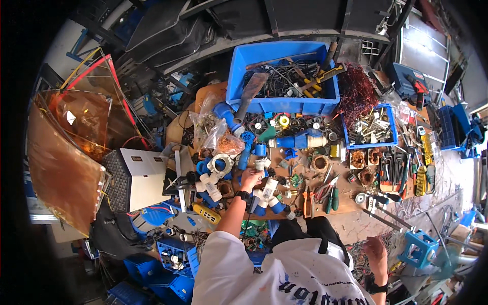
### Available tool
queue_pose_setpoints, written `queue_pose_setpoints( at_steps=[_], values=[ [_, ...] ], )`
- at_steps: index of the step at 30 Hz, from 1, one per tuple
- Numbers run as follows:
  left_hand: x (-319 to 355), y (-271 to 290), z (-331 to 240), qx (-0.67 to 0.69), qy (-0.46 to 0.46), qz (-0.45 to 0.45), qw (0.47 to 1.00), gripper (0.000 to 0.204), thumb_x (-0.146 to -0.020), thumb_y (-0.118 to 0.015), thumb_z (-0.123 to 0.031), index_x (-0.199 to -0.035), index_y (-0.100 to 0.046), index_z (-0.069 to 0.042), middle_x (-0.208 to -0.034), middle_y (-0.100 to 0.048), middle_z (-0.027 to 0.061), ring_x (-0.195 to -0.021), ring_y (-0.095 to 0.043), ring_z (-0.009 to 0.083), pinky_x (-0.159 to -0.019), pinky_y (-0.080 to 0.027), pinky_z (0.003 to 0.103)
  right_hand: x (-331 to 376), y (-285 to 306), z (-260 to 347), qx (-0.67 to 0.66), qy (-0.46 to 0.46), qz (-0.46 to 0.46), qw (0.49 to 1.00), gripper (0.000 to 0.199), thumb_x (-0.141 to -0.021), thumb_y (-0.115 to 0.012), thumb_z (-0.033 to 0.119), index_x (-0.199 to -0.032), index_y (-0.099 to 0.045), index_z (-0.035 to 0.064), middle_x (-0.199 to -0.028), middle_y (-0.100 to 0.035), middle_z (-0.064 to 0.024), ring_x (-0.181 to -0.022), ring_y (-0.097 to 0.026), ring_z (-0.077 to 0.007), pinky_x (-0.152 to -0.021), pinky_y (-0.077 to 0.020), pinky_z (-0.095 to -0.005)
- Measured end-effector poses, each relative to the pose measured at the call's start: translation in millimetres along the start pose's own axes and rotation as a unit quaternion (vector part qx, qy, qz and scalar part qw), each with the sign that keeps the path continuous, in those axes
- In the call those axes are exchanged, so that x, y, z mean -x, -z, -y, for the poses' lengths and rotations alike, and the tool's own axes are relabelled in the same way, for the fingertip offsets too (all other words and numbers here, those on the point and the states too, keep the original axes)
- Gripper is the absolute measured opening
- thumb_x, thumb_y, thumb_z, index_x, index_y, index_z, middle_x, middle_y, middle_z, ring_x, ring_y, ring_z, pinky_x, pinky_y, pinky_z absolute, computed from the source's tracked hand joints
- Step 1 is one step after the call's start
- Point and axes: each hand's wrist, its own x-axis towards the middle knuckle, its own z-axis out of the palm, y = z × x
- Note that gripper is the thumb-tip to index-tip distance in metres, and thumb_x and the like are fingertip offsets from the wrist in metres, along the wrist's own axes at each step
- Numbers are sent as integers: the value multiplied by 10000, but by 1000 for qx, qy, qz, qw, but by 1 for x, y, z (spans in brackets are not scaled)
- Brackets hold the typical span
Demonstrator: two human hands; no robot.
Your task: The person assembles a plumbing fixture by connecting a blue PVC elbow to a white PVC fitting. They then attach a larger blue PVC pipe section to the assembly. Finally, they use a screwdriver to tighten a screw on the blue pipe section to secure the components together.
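Observation:
My left hand (250, 179) reaches over the workbench, its fingers closed round a white plastic pipe fitting (262, 163). Just beside it lie a blue plastic pipe fitting (246, 150), a white ring-shaped fitting (222, 163) and a white branched fitting (210, 186). Another white fitting with blue ends (269, 190) rests right of my left wrist. My right hand (375, 249) hangs low beside my body, off the bench edge; its fingers are too unclear to read, and I see nothing in it.
At the back of the workbench stands a large blue crate (284, 105) of cables and tools. A smaller blue tray (372, 144) holds metal parts. Pliers (308, 199) and screwdrivers (332, 200) lie near the front edge. A blue stool (419, 249) stands at right.

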Motion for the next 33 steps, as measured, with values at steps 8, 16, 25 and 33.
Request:
queue_pose_setpoints(
  at_steps=[8, 16, 25, 33],
  values=[
    [-23, -16, -36, -306, -289, -251, 872, 317, -789, -738, -166, -1030, -576, -38, -949, -650, 139, -848, -642, 325, -787, -512, 422, 27, -13, -6, -49, -34, -77, 995, 239, -891, -657, 125, -1091, -611, 1, -847, -651, -41, -758, -595, -108, -681, -470, -264],
    [-111, 23, -96, -280, -365, -402, 791, 359, -818, -619, -60, -1162, -554, 16, -1157, -587, 239, -1103, -553, 415, -966, -436, 469, 29, -6, -2, -13, -52, -57, 997, 265, -837, -654, 87, -1088, -627, 10, -820, -653, -23, -729, -577, -74, -664, -463, -226],
    [-197, 63, -116, -359, -163, -349, 850, 720, -685, -815, -242, -1257, -497, 58, -1252, -542, 257, -1171, -521, 419, -964, -469, 473, 48, 5, -15, -25, -159, -78, 984, 407, -939, -558, 22, -1331, -481, -56, -1280, -603, -152, -1139, -587, -245, -953, -483, -335],
    [-282, 100, -86, -513, -129, -245, 813, 553, -699, -771, -460, -973, -684, 13, -1006, -685, 193, -981, -649, 360, -835, -532, 433, 47, 17, -39, -71, -86, -54, 992, 362, -922, -549, 32, -1280, -532, -21, -1149, -641, -130, -1050, -610, -204, -893, -504, -319]
  ],
)
